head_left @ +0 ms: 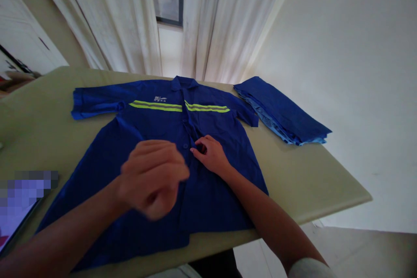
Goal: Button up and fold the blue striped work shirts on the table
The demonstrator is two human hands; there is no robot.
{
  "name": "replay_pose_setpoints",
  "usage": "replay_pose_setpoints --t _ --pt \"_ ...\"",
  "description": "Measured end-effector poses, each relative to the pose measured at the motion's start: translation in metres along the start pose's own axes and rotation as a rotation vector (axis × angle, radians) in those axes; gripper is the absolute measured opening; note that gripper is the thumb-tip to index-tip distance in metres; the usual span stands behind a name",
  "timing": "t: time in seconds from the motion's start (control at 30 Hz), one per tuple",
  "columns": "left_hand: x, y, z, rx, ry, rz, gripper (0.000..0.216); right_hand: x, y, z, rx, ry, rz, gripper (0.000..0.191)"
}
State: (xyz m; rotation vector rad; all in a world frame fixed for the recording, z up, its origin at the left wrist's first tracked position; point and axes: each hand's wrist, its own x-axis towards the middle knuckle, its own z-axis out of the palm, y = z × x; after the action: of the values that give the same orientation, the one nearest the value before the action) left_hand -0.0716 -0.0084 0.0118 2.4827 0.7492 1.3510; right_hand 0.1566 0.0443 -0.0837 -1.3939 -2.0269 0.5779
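A dark blue short-sleeved work shirt (218,208) lies spread front up, its collar towards the far side. Yellow-green and grey reflective bands cross its chest, and a small white logo sits above one band. Over the middle of the shirt, my left hand (153,178) is raised in a loose fist, with nothing showing in it. My right hand (211,154) rests on the shirt beside the front opening. Its thumb and forefinger are closed on the edge of the cloth, near a button (185,146). Part of the shirt's lower front is hidden by my left forearm.
The shirt lies on a pale yellow-green table (312,178). At the back right is a stack of folded blue garments (283,108). A blurred-out flat object (22,204) lies at the left edge. Behind the table hang pale curtains (120,17); a white wall (358,74) stands right.
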Motion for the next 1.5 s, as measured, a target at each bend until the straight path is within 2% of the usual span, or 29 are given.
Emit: replay_pose_setpoints --t 0.07,0.17,0.23,0.33,0.47,0.57,0.73,0.9,1.0,1.13,1.2,1.37,1.5 --pt "0.008 -0.023 0.015 0.069 -0.165 -0.102 0.024 0.001 0.001 0.000 0.018 0.011 -0.009 0.016" --pt "0.007 -0.062 0.036 0.270 -0.421 -0.367 0.024 0.003 0.003 0.000 0.082 0.009 0.010 0.013" --pt "-0.001 -0.080 0.044 0.336 -0.521 -0.417 0.023 0.005 0.006 -0.001 0.132 -0.010 0.019 0.009" --pt "-0.010 -0.090 0.049 0.325 -0.584 -0.410 0.022 0.008 0.012 -0.002 0.236 -0.019 0.007 0.007" --pt "-0.005 -0.086 0.055 0.338 -0.597 -0.440 0.023 0.011 0.015 -0.003 0.353 0.004 0.021 0.009" --pt "0.000 -0.087 0.061 0.314 -0.577 -0.481 0.020 0.017 0.012 -0.006 0.359 0.010 0.040 0.009" --pt "-0.012 -0.098 0.066 0.154 -0.433 -0.524 0.011 0.033 -0.001 -0.004 0.206 -0.096 0.107 0.007" --pt "-0.022 -0.100 0.065 0.049 -0.341 -0.566 0.014 0.032 -0.005 0.011 0.175 -0.042 0.038 0.007" --pt "-0.019 -0.101 0.062 0.025 -0.356 -0.551 0.013 0.027 0.001 0.011 0.301 -0.033 0.017 0.008" --pt "-0.014 -0.107 0.056 -0.071 -0.463 -0.561 0.010 0.027 0.010 0.002 0.439 -0.107 0.070 0.012" --pt "-0.013 -0.109 0.055 -0.101 -0.477 -0.589 0.008 0.029 0.014 -0.001 0.496 -0.135 0.096 0.016" --pt "-0.010 -0.103 0.056 -0.105 -0.397 -0.622 0.006 0.030 0.020 -0.002 0.561 -0.152 0.125 0.025" --pt "-0.007 -0.096 0.057 -0.095 -0.338 -0.607 0.006 0.027 0.017 0.001 0.533 -0.134 0.078 0.018"
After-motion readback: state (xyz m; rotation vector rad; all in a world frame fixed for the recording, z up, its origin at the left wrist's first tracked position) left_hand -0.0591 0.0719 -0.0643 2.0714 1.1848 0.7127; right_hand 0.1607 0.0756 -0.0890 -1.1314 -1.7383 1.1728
